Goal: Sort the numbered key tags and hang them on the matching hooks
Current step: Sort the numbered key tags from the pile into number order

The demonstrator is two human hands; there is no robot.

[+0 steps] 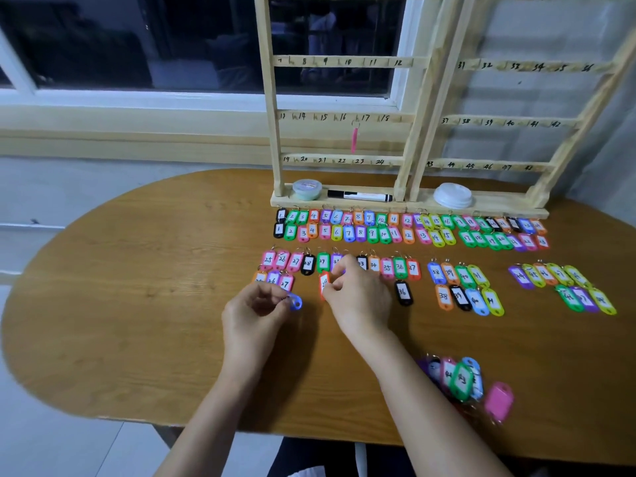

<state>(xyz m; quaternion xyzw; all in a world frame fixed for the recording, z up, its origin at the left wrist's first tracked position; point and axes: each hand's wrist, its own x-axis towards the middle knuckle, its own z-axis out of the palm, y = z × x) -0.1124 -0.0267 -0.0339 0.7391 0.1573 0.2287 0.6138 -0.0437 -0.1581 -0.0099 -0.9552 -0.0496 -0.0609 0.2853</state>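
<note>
Fingers (272, 292) of our left hand (256, 313) curl to pinch a blue tag (295, 302) at mid-frame, and our right hand (358, 297) pinches an orange tag (324, 283) just beside it. Across the table (137, 287), below the wooden rack (330, 159) at upper right, the sorted rows (378, 232) lie tightly packed; we judge our right wrist could brush them askew. Near the front edge at lower right, the unsorted pile (461, 376) could slide off. Our blue tag's number is hidden, so we risk misplacing it.

Oval wooden tabletop (137, 304). Numbered key tags (406, 232) lie in rows across centre and right. Hook rack (509, 210) stands at upper right edge. Loose tag pile (461, 376) lower right.
</note>
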